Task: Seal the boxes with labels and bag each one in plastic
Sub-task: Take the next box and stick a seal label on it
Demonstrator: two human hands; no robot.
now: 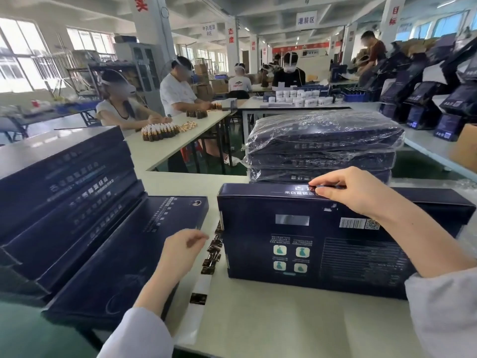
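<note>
A dark blue box (309,244) lies on the table in front of me, back side up, with a barcode and four green icons. My right hand (346,192) reaches over its far top edge and pinches a small dark label against that edge. My left hand (183,246) hovers to the left of the box, fingers loosely curled, next to a white backing strip (204,282) that carries several dark labels. I cannot tell whether its fingertips hold a label. Behind the box stands a stack of boxes wrapped in clear plastic (322,148).
Several unsealed dark blue boxes (77,210) lean stacked on my left. More dark boxes (433,104) stand at the far right. Other people sit at tables behind, with brown bottles (160,131) and white jars (302,96). The pale table (284,319) shows near me.
</note>
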